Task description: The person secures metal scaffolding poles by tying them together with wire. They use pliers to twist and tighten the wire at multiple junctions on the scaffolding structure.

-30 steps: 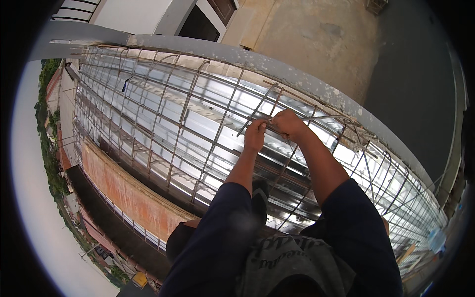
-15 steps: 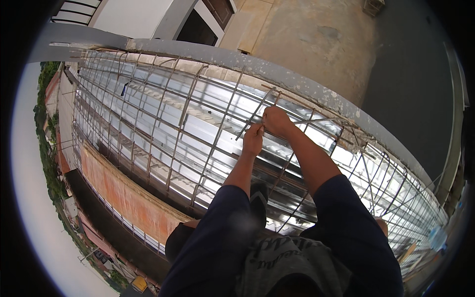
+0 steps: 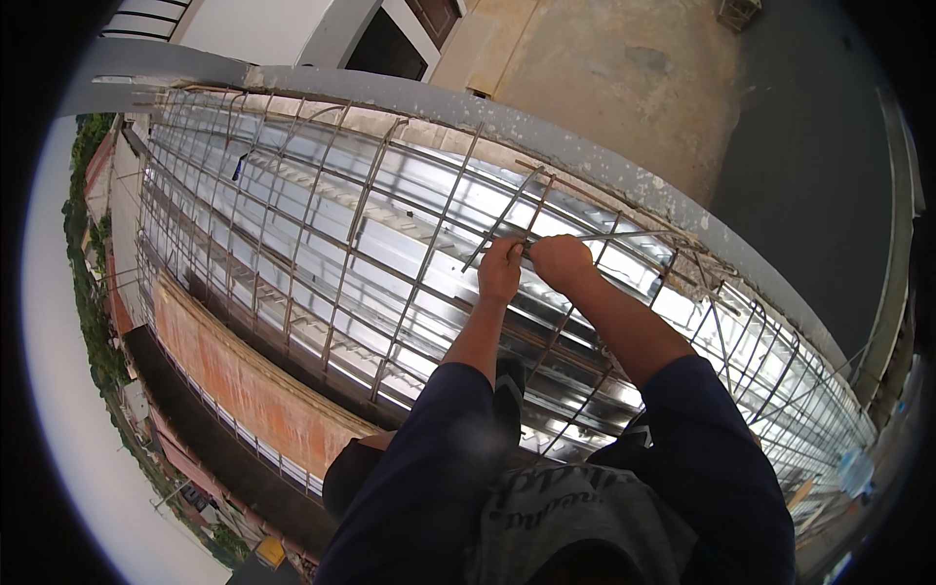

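Note:
Both my hands are together over a grid of steel reinforcing bars above shiny corrugated metal sheets. My left hand is closed in a pinch, fingertips close to a bar crossing. Right beside it, my right hand is curled into a fist, knuckles up. A small dark piece shows between the two hands, too small to name. Whatever each hand grips is hidden by the fingers. A short, loose-ended bar slants past the left hand's fingertips.
Beyond the grid runs a grey, paint-flecked wall edge, with a concrete yard past it. A long orange-brown panel lies at the left. My dark shoe is among the bars. A translucent bluish container sits at the far right.
My right hand has come down toward me and slightly right, turning its knuckles up. The left hand has stayed nearly in place, still closed. The whole view has shifted slightly.

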Motion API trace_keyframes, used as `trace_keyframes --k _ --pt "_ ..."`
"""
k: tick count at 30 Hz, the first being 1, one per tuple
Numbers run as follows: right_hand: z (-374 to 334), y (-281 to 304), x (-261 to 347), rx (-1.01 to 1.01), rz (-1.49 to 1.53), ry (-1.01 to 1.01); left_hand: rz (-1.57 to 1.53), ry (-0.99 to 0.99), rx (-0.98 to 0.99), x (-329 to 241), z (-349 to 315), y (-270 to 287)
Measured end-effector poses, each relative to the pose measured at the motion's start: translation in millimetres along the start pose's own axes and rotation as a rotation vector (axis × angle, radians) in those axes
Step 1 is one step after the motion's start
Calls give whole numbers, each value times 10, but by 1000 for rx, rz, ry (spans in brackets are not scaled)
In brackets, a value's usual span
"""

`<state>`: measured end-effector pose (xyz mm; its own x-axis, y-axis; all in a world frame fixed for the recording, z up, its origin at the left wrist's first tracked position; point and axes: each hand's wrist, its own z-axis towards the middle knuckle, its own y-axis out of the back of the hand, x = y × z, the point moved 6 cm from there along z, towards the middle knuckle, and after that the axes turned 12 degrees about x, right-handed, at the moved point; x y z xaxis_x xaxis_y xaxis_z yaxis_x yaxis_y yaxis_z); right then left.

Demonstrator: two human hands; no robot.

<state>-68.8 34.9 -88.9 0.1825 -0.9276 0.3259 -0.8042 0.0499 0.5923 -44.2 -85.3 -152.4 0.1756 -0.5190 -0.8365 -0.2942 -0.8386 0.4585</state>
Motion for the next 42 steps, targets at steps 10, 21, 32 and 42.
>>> trace_keyframes --k 10,21,32,42 --pt "478 250 -169 -172 254 12 -57 90 39 20 48 -18" --pt "-30 -282 25 -227 435 -21 -3 56 37 1 44 -16" --pt "-1189 -1493 -1535 -275 541 -485 137 67 181 -147 94 47" --pt "-1794 -2516 -1309 94 248 -594 592 53 190 -1130 835 1531"
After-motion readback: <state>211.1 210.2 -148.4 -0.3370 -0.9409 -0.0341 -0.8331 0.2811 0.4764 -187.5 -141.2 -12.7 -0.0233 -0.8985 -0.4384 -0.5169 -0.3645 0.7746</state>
